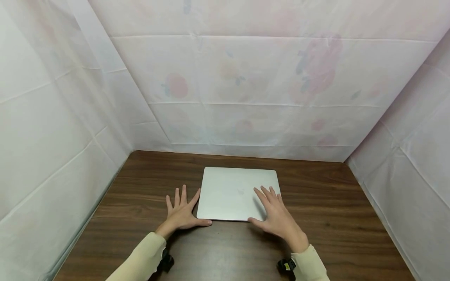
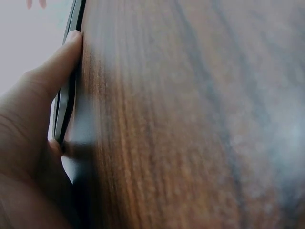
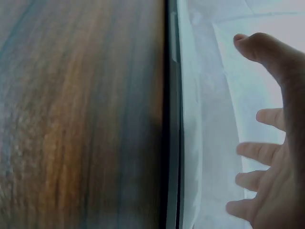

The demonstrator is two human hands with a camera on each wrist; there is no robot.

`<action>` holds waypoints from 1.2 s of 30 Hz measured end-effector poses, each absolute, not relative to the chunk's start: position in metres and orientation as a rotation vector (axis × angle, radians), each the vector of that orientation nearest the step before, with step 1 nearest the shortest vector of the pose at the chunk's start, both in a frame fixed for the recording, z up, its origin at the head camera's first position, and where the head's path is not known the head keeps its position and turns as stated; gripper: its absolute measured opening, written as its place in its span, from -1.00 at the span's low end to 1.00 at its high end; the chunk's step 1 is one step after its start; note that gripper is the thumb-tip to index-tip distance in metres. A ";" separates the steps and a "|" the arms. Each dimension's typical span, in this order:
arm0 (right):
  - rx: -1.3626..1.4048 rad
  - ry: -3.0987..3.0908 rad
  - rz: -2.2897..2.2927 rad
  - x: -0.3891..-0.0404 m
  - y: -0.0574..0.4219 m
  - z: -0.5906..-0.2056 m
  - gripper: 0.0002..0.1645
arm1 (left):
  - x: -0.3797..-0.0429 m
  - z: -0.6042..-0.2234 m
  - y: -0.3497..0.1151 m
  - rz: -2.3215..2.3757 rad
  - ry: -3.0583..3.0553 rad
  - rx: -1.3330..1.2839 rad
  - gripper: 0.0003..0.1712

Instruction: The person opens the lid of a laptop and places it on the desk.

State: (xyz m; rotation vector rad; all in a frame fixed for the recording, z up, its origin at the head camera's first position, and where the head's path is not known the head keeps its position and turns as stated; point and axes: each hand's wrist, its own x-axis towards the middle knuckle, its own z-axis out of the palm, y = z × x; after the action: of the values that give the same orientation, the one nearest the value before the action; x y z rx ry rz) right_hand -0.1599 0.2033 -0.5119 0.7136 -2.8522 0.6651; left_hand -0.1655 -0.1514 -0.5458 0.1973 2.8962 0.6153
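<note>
A closed silver laptop (image 1: 232, 193) lies flat on the dark wooden table, its front edge toward me. My left hand (image 1: 183, 214) is at its front left corner with fingers spread; the thumb touches the front edge and the index finger lies along the left side. In the left wrist view that thumb (image 2: 52, 64) rests against the laptop's thin dark edge (image 2: 66, 102). My right hand (image 1: 277, 216) hovers over the laptop's right part, fingers apart and holding nothing. The right wrist view shows the right hand (image 3: 271, 157) raised off the laptop's edge (image 3: 175, 119).
The brown wood-grain table (image 1: 334, 203) extends on both sides of the laptop. White cloth with a faint fruit print (image 1: 246, 78) hangs behind it, and more cloth stands at left and right. Black wrist devices (image 1: 286, 266) sit below both sleeves.
</note>
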 end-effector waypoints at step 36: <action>0.614 -2.945 0.549 -0.155 0.158 -0.528 -0.22 | -0.166 -0.556 -0.152 0.666 2.923 0.212 0.57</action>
State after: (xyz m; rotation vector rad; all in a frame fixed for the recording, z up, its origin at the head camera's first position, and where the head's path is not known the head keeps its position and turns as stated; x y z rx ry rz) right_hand -0.1552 0.1582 -0.5280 0.6139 -2.9451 0.5492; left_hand -0.1660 -0.1524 -0.5564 0.2117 2.9233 0.6657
